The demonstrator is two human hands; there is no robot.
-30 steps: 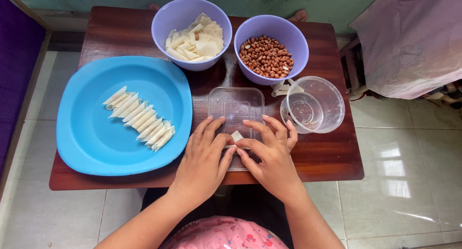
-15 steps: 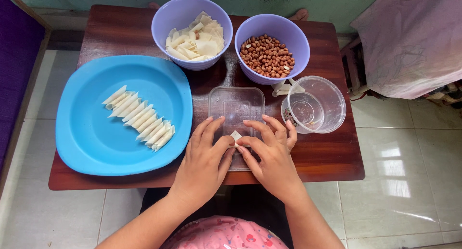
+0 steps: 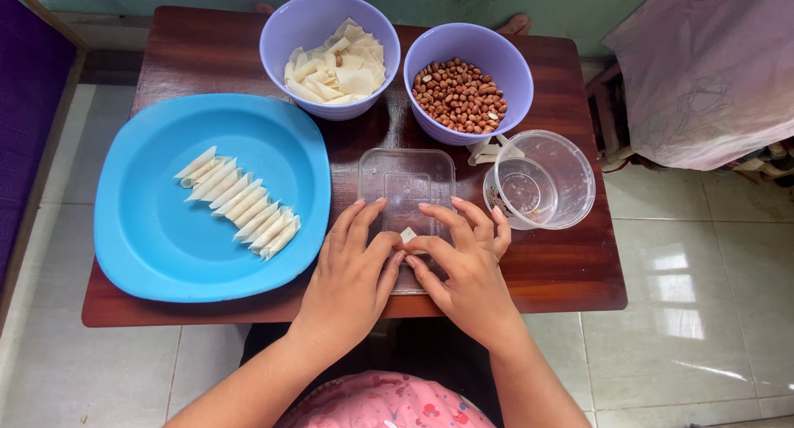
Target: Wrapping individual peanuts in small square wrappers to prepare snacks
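Observation:
My left hand (image 3: 351, 275) and my right hand (image 3: 467, 267) meet over a clear flat plastic lid (image 3: 405, 184) on a dark wooden table (image 3: 207, 52). Their fingertips pinch a small pale pastry wrapper (image 3: 408, 234) between them. To the left, a blue plate (image 3: 165, 246) carries a diagonal row of several rolled pastry sticks (image 3: 237, 201). Behind the lid stand a purple bowl of pale pastry sheets (image 3: 335, 64) and a purple bowl of peanuts (image 3: 460, 93).
A clear round plastic container (image 3: 542, 180) holding a little liquid stands right of the lid. A pink cloth (image 3: 711, 64) covers something beyond the table's right edge. Pale tiled floor (image 3: 703, 296) surrounds the table.
Both hands stay over the lid, and the fingertips have closed in slightly around the small wrapper. Nothing else has moved.

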